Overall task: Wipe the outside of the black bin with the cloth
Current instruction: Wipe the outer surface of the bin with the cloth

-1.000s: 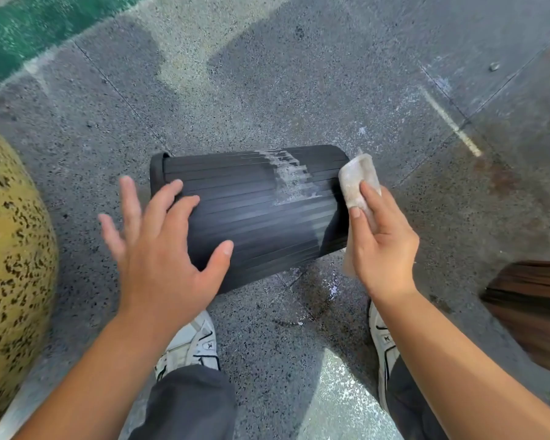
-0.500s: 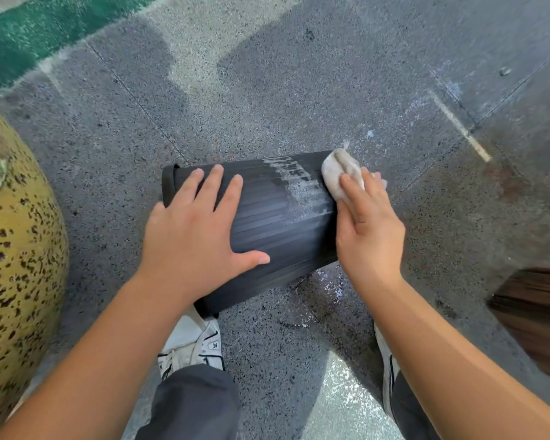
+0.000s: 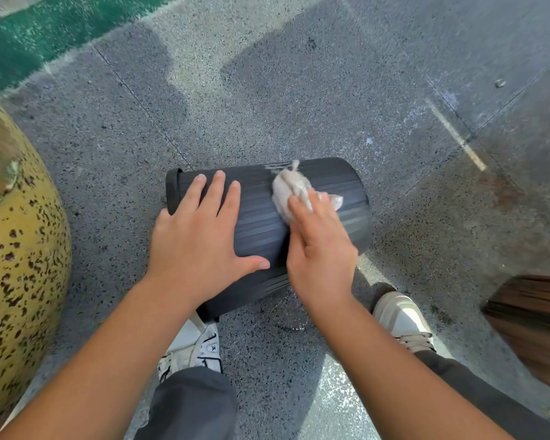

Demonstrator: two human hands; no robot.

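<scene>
The black ribbed bin lies on its side on the speckled pavement, its rim toward the left. My left hand rests flat on the bin's left half, fingers spread, pressing it down. My right hand lies on the bin's right half and presses a crumpled whitish cloth against the upper side. A faint pale smear shows just above the cloth near the bin's top edge.
A large yellow speckled rounded object stands close at the left. A brown wooden thing sits at the right edge. My two white shoes are just below the bin. Green paint marks the ground at top left.
My left hand came down from the air onto the bin. My right hand moved the cloth from the bin's right end onto its upper side, and most of the white smear is gone.
</scene>
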